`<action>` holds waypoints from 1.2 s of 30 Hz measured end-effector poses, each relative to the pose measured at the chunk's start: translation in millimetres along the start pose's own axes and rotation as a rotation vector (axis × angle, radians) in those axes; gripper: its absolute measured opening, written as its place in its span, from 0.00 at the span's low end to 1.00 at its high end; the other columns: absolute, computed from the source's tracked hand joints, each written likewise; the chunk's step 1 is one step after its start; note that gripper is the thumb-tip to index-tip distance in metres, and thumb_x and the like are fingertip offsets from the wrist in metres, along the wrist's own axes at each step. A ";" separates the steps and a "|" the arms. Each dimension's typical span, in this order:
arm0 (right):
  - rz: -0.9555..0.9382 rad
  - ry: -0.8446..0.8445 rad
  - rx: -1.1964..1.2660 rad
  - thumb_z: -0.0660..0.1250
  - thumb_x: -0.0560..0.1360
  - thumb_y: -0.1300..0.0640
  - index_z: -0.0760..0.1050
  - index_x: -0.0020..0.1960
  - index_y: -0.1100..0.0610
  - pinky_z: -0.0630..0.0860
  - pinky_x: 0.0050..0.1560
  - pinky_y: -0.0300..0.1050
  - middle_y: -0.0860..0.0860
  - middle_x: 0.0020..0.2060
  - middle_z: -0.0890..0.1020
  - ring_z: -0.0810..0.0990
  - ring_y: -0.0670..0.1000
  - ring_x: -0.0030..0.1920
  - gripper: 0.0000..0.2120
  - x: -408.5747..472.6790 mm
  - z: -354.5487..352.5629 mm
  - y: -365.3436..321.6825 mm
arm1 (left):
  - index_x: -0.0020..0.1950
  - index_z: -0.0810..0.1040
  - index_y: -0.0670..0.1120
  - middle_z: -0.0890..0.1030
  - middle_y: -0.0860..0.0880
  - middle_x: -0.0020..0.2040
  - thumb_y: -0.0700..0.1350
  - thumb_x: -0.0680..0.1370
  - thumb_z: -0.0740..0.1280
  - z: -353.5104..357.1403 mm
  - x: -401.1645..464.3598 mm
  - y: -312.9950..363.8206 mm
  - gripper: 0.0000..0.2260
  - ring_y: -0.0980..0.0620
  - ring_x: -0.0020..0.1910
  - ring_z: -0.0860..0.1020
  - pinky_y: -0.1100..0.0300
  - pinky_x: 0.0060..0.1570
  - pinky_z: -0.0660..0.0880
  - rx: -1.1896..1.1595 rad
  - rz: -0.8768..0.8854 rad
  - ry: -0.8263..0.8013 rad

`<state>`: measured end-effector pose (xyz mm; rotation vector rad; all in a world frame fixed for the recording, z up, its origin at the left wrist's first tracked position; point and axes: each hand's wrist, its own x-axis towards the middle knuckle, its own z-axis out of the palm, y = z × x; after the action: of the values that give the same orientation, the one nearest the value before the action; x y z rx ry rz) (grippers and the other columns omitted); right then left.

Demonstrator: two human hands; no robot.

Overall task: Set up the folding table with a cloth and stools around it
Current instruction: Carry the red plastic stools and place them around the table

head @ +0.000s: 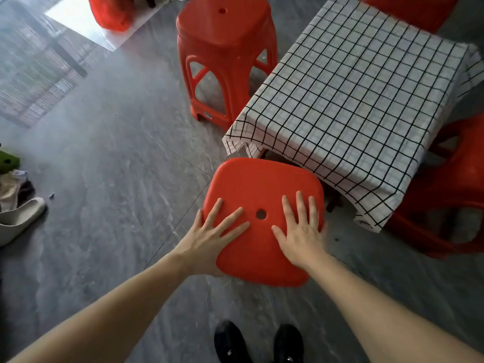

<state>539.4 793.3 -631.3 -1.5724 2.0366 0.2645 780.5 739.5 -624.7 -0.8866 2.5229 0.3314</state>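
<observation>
both hands flat on the seat of the near red stool [262, 189], fingers straight and spread, gripping nothing. left hand [213, 238] on the seat's left part, outer fingers reaching over the left edge; right hand [301, 231] on the right part, little finger near the right rim. round hole in the seat [261, 214] between the two hands. stool directly ahead of the black shoes [230, 341], its far edge just beside the near side of the desk, under the hanging hem of the checked cloth [361, 100]. cloth spread over the desk top, white with a black grid, draped down the near sides. second red stool [225, 48] upright on the grey floor [117, 166] just beside the desk's left side. third red stool [450, 205] by the right side, partly under the cloth. part of a fourth red stool [408, 9] at the far side.
</observation>
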 end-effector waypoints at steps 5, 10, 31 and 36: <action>0.068 0.046 0.006 0.44 0.80 0.35 0.27 0.76 0.45 0.42 0.72 0.69 0.50 0.75 0.28 0.28 0.57 0.75 0.34 -3.7 9.5 -10.3 | 0.75 0.29 0.62 0.24 0.46 0.75 0.73 0.57 0.72 -6.5 2.5 -4.3 0.63 0.31 0.74 0.32 0.21 0.64 0.46 -0.066 -0.248 -0.063; 0.101 0.067 0.139 0.51 0.79 0.35 0.32 0.76 0.41 0.57 0.71 0.70 0.48 0.75 0.27 0.29 0.57 0.75 0.36 -0.6 13.1 -11.6 | 0.72 0.26 0.67 0.20 0.44 0.71 0.62 0.55 0.81 -5.2 -2.6 -3.1 0.69 0.36 0.73 0.58 0.40 0.60 0.74 -0.336 -0.326 -0.066; 0.316 0.158 0.345 0.61 0.77 0.38 0.38 0.75 0.34 0.81 0.49 0.54 0.55 0.74 0.30 0.68 0.69 0.65 0.38 -40.0 27.6 -6.1 | 0.74 0.33 0.69 0.23 0.50 0.74 0.58 0.57 0.80 -8.5 1.6 -9.0 0.63 0.38 0.72 0.60 0.46 0.52 0.79 -0.336 -0.105 0.030; 0.297 0.133 0.366 0.64 0.76 0.39 0.36 0.74 0.33 0.81 0.50 0.57 0.56 0.73 0.28 0.69 0.72 0.64 0.41 -37.7 36.2 -18.7 | 0.74 0.34 0.69 0.22 0.53 0.73 0.57 0.58 0.81 -0.8 -10.6 -20.0 0.63 0.39 0.73 0.59 0.47 0.51 0.80 -0.349 -0.118 0.031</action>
<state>574.1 836.2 -638.2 -1.0912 2.2652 -0.1052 800.3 729.6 -620.4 -1.1721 2.4676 0.7397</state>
